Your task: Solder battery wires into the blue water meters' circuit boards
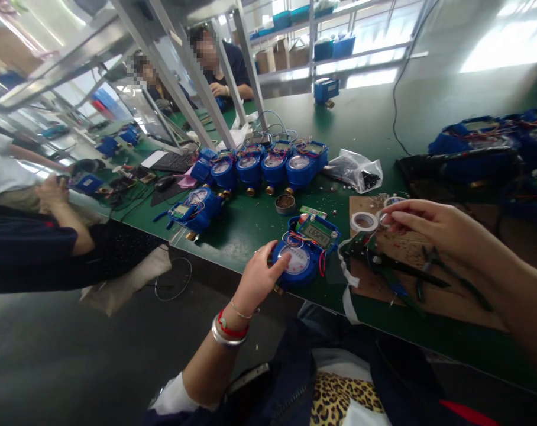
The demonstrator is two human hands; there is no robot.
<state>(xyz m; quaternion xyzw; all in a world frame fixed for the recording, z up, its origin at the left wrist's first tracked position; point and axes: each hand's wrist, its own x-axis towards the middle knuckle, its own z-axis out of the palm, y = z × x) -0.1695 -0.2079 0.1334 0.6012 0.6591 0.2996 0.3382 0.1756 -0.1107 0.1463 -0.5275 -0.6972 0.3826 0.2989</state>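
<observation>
A blue water meter (301, 269) lies at the near edge of the green bench, its lid open to show a small digital display (318, 234) and loose thin wires. My left hand (262, 272) grips its left side, with the thumb resting over the round dial (294, 260). Over the cardboard, my right hand (413, 218) has thumb and fingers pinched together at something small and pale that I cannot make out. Beside those fingertips lies a white tape roll (364, 222). Below are green-handled cutters (379, 260) and a pair of pliers (432, 266).
Several blue meters (272, 165) stand in a row behind, and another open meter (193, 210) lies to the left. A round tin (285, 205) and a clear plastic bag (355, 170) sit nearby. Dark-edged trays (463, 163) of meters occupy the right. Co-workers sit across and at left.
</observation>
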